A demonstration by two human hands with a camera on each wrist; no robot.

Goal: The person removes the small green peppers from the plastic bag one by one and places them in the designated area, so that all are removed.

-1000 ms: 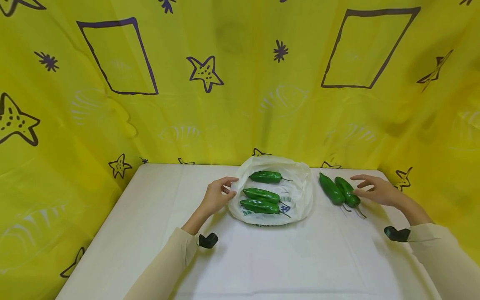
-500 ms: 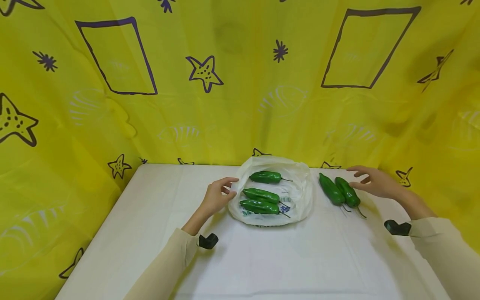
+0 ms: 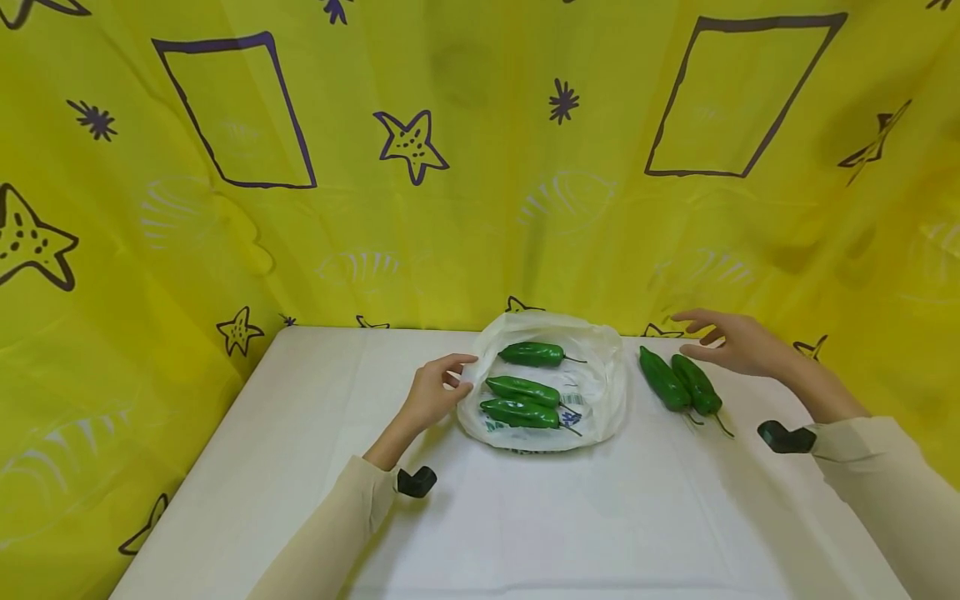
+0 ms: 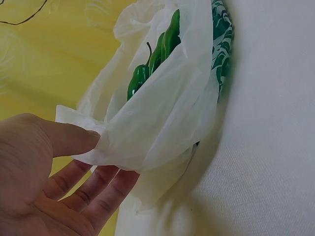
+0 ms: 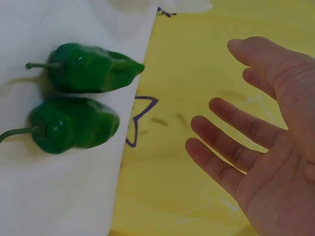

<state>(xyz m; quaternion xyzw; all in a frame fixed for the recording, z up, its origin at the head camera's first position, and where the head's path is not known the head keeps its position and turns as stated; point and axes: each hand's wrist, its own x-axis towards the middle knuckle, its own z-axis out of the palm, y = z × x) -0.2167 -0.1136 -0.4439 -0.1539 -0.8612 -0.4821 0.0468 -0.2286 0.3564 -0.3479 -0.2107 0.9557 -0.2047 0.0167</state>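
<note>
A thin white plastic bag lies with its mouth spread wide, and three green peppers rest inside it: one pepper at the back, two side by side nearer the front. My left hand pinches the bag's left edge; in the left wrist view the thumb lies over the plastic and the fingers behind it. Two more peppers sit right of the bag, a left one and a right one. Above their far ends hovers my right hand, fingers spread and holding nothing.
Everything lies on a table with a white cloth. A yellow curtain with starfish drawings hangs behind the table and along both sides. Each wrist carries a small black device.
My right hand has risen and moved leftward, from beside the right pepper to beyond the far ends of the pair. The left hand, bag and peppers stay put.
</note>
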